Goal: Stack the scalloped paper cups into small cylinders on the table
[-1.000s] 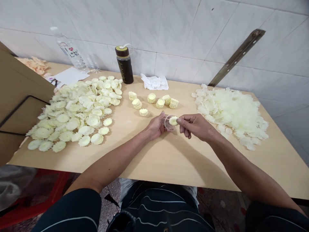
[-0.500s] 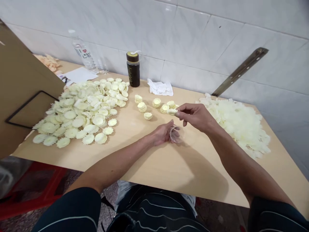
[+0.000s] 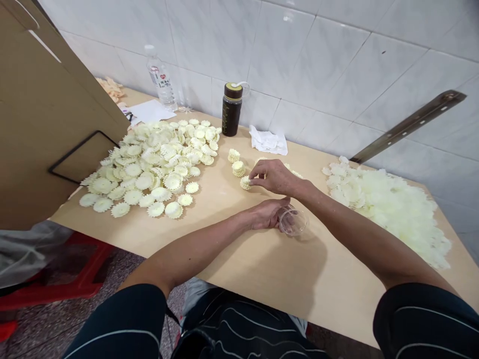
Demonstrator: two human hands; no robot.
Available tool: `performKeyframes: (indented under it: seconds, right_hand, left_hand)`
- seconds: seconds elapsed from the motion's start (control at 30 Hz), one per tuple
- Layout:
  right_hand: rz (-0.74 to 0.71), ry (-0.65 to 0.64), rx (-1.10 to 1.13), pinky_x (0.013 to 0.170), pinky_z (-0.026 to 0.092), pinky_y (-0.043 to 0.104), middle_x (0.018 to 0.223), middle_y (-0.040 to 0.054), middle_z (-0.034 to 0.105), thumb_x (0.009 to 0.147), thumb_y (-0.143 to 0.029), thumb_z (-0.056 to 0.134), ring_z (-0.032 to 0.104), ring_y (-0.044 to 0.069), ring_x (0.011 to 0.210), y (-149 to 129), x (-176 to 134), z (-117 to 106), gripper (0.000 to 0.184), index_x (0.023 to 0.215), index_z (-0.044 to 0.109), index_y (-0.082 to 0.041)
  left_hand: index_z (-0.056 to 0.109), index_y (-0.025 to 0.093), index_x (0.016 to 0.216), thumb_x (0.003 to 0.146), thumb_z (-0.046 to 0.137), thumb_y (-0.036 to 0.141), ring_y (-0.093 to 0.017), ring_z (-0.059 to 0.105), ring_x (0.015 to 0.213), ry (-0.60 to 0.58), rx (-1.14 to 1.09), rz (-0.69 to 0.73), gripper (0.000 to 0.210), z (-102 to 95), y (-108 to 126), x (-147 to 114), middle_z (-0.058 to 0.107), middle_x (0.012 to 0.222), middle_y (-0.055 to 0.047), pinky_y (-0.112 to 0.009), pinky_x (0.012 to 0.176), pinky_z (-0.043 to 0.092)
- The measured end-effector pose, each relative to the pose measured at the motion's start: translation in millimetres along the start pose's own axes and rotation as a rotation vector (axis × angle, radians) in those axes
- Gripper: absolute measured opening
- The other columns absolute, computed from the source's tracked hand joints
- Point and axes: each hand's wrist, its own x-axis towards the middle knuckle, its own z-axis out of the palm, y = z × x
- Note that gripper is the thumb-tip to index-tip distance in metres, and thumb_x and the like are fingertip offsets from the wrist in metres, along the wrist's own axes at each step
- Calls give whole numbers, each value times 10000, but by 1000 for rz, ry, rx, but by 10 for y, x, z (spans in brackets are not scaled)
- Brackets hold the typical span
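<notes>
The right hand (image 3: 272, 177) is at the centre of the frame, thumb and forefinger nearly closed on the right edge of a short yellow stack (image 3: 245, 183). Whether the pinch holds the whole stack or only its top piece is too small to tell. The left hand (image 3: 267, 214), just below in the frame, has its fingers curled round the left side of a clear cup (image 3: 294, 222) – a partial grip, only as far open as the cup is wide.

A few things could go wrong. The stack looks light and rests on a small base, so a sideways drag as the fingers part could tip it or shift its top piece. The knuckles arch in front of other stacks and hide some of them, so a careless lift might knock one over; the next stack (image 3: 238, 169) is close to the fingertips as well. The cup looks thin-walled, and too hard a squeeze could bend it out of round.

The stack stands roughly upright on the table (image 3: 262, 269), its frilled top facing up; being squat, its axis runs about vertical, with no clear long direction. The cup lies tipped – its round mouth seems turned towards the camera and lower right, though its clear wall makes the exact axis hard to read.
</notes>
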Motion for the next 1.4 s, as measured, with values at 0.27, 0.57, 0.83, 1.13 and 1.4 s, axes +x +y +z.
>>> performKeyframes:
  seconds: [0.27,0.57,0.83,1.13,1.4]
  right_hand:
    - [-1,-119,-128,797,428,308,1072,81,764,965,-253,736,655,192,855,-21,15,34,123,1013,836,-199]
    - [88,109,0,869,546,390,1168,89,796,998,-364,687,732,246,923,-221,-376,-474,242,1149,822,-230]
    - [225,70,220,1164,524,621,1620,117,574,834,-582,864,585,407,1440,-177,-1464,-517,891,1609,525,-303]
    - [166,123,102,1108,540,505,1488,82,686,978,-409,719,649,351,1356,-269,-1321,-141,488,1449,643,-311]
    - [129,235,-28,938,597,511,1269,148,751,933,-525,747,718,357,1119,-149,-866,-399,485,1306,714,-215]
  left_hand:
    - [700,90,971,1113,466,457,-188,693,552,-3,-9,-2,458,-9,-2,4,737,756,-122,-297,575,537]
    - [701,106,1016,1049,555,595,-223,730,600,37,-99,13,512,-2,32,-46,744,802,-126,-281,515,515]
    - [685,129,1041,1081,480,525,-229,736,619,83,-257,135,448,1,64,-38,747,822,-129,-302,569,563]
    - [685,133,907,1015,602,405,-218,702,626,65,-250,215,303,47,94,-42,737,778,-140,-310,584,554]
    - [634,149,931,1073,466,470,-148,632,533,193,83,132,389,180,27,-77,690,763,-69,-259,493,438]
